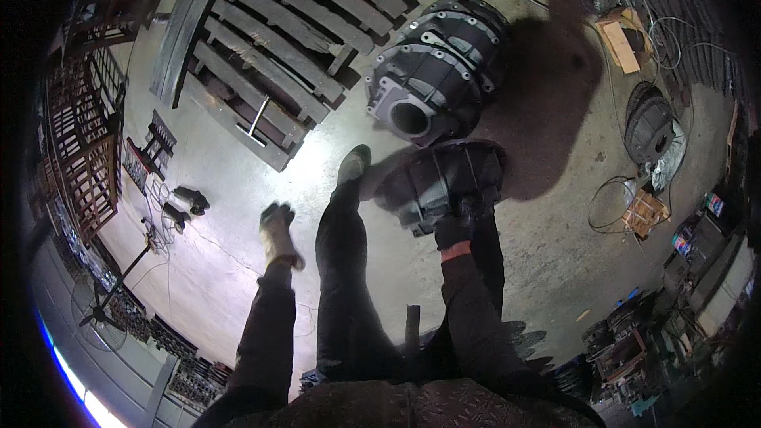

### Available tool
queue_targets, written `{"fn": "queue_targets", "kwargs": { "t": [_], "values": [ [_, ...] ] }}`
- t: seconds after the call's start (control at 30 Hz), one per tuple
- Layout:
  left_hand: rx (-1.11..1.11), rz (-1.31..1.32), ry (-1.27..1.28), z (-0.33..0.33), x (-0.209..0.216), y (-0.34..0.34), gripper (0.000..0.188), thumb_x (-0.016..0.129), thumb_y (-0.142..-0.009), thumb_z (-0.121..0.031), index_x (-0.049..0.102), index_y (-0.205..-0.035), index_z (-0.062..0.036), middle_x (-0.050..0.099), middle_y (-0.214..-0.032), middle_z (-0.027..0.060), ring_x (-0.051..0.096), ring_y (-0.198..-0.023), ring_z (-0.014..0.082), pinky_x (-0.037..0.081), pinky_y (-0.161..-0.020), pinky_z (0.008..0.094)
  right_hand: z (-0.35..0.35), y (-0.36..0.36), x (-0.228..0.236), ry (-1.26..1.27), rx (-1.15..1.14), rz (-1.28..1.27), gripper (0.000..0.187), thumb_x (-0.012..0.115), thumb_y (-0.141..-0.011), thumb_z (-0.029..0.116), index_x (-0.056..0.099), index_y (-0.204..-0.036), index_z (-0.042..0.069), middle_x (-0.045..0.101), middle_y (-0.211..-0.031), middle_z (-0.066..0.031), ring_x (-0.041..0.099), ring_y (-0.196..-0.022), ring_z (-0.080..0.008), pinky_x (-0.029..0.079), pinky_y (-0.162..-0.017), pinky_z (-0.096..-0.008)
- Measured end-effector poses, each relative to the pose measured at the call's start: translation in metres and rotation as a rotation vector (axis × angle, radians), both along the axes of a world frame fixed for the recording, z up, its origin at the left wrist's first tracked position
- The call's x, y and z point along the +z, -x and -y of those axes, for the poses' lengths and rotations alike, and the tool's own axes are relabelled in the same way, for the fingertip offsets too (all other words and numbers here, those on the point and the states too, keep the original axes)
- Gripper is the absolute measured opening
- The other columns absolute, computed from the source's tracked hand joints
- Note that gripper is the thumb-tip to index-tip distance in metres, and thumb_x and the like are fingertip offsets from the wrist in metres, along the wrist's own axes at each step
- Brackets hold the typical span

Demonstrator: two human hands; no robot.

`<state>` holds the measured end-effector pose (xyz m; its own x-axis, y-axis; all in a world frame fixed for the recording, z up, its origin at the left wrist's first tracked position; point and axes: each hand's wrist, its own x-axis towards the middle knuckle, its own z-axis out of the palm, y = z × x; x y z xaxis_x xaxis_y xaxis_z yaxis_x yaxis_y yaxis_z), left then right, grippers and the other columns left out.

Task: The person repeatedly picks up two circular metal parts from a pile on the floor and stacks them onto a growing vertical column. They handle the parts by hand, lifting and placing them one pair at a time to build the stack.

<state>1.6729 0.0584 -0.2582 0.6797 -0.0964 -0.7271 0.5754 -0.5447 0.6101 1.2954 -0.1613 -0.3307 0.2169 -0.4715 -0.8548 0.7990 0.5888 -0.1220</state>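
Observation:
A dark, ribbed, bell-shaped metal housing (441, 180) is in front of me, its wide rim facing away. My right hand (453, 233), in a dark glove with a reddish cuff, is closed on its near edge; the fingers are mostly hidden against the dark metal. My left hand (277, 235), in a pale glove with darker fingers, hangs to the left of my leg. Its fingers look loosely bent and apart, somewhat blurred, with nothing seen in them. Just beyond the housing lies a large ribbed gearbox casing (424, 83) with a round opening and bolts along its flanges.
A wooden slatted pallet (273, 47) lies at the far left, with a T-shaped metal bar (255, 123) on it. Cylindrical tools with cables (189, 200) are on the left floor. A round dark part (650, 125), cardboard pieces (646, 212) and loose cables are on the right.

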Motion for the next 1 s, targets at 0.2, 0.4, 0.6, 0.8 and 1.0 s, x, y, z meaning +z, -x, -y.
{"fn": "queue_targets", "kwargs": {
  "t": [0.2, 0.4, 0.6, 0.8, 1.0],
  "values": [
    [-0.016, -0.024, -0.183, -0.196, 0.051, -0.014, 0.026, 0.064, -0.100, -0.023, 0.067, -0.108, 0.0011, 0.070, -0.103, 0.0109, 0.070, -0.091, 0.0224, 0.062, -0.085, 0.0374, -0.010, -0.085, -0.057, -0.029, -0.141, 0.057, 0.050, 0.062, -0.100, 0.040, 0.066, -0.139, 0.008, 0.065, -0.144, -0.0134, 0.062, -0.124, -0.0347, 0.045, -0.110, -0.0510],
    [0.144, -0.142, -0.115, -0.212, 0.067, -0.024, 0.020, 0.066, -0.099, -0.014, 0.066, -0.113, 0.0014, 0.070, -0.106, 0.0112, 0.071, -0.097, 0.0240, 0.063, -0.087, 0.0374, -0.010, -0.159, -0.100, 0.180, -0.188, 0.583, 0.044, 0.060, -0.099, 0.032, 0.068, -0.136, 0.010, 0.063, -0.145, -0.0155, 0.057, -0.133, -0.0351, 0.043, -0.116, -0.0511],
    [0.175, -0.218, -0.026, -0.148, 0.085, -0.047, 0.042, 0.067, -0.098, -0.010, 0.055, -0.136, 0.0041, 0.068, -0.117, 0.0174, 0.070, -0.108, 0.0282, 0.062, -0.096, 0.0399, -0.015, -0.202, -0.158, 0.408, -0.195, 0.545, 0.039, 0.055, -0.100, 0.028, 0.069, -0.133, 0.011, 0.067, -0.142, -0.0120, 0.062, -0.127, -0.0324, 0.047, -0.112, -0.0493],
    [0.163, -0.313, -0.110, -0.115, 0.084, -0.053, 0.046, 0.067, -0.099, -0.012, 0.052, -0.138, 0.0065, 0.068, -0.118, 0.0214, 0.070, -0.108, 0.0309, 0.061, -0.098, 0.0413, 0.009, -0.187, -0.211, -0.282, -0.569, 0.228, 0.037, 0.052, -0.101, 0.027, 0.070, -0.130, 0.012, 0.070, -0.136, -0.0083, 0.067, -0.119, -0.0280, 0.054, -0.102, -0.0471],
    [0.110, -0.351, -0.183, -0.111, 0.086, -0.053, 0.046, 0.066, -0.101, -0.017, 0.053, -0.138, 0.0057, 0.066, -0.123, 0.0232, 0.070, -0.108, 0.0317, 0.061, -0.096, 0.0409, -0.005, -0.192, -0.213, 0.001, -0.421, 0.106, 0.039, 0.052, -0.103, 0.031, 0.068, -0.133, 0.013, 0.067, -0.141, -0.0080, 0.066, -0.121, -0.0260, 0.053, -0.104, -0.0463]
  ]
}}
